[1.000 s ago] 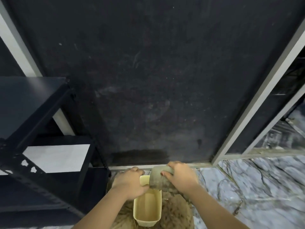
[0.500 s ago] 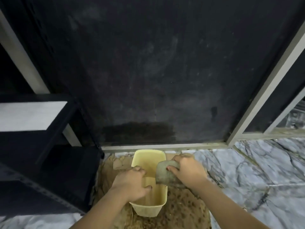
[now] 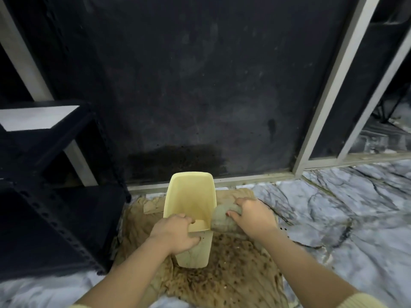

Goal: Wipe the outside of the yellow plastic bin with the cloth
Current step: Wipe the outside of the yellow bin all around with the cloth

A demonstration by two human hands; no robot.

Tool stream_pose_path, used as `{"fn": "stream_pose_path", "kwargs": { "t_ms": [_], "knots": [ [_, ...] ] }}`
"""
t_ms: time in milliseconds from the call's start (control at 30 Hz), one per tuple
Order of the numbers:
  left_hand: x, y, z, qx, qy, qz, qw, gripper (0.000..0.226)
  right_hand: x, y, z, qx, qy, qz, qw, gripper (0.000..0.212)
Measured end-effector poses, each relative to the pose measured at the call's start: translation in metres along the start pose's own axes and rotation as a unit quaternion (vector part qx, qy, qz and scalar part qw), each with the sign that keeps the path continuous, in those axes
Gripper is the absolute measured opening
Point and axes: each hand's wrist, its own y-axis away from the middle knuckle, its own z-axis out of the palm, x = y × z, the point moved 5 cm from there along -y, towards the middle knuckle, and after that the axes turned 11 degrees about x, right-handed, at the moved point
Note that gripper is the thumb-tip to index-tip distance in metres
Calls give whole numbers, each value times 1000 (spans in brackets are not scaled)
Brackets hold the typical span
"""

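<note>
The yellow plastic bin (image 3: 191,196) lies tipped away from me on a brown spotted mat, its open mouth facing up and forward. My left hand (image 3: 175,233) grips the bin's near rim and near wall. My right hand (image 3: 252,216) presses a bunched grey-green cloth (image 3: 222,220) against the bin's right outer side. Part of the cloth is hidden under my fingers.
The brown spotted mat (image 3: 222,278) lies on a marble-patterned floor (image 3: 344,218). A black metal shelf rack (image 3: 55,207) stands close on the left. A dark panel (image 3: 200,85) with a pale frame (image 3: 329,90) rises directly behind the bin.
The bin has tipped further away from me, showing more of its inside. My right hand with the cloth slid from the bin's rim down to its right outer side.
</note>
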Motion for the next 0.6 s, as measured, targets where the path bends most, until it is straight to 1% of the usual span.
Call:
{"fn": "stream_pose_path", "kwargs": {
  "t_ms": [267, 433, 600],
  "knots": [
    [12, 65, -20, 27, -9, 14, 999, 63, -6, 62, -18, -5, 32, 19, 999, 31],
    [8, 88, -33, 51, 5, 4, 999, 64, -13, 74, -32, 12, 42, 8, 999, 32],
    [3, 93, -27, 64, 28, -9, 997, 65, -13, 76, -29, 13, 48, -5, 999, 30]
  ]
}}
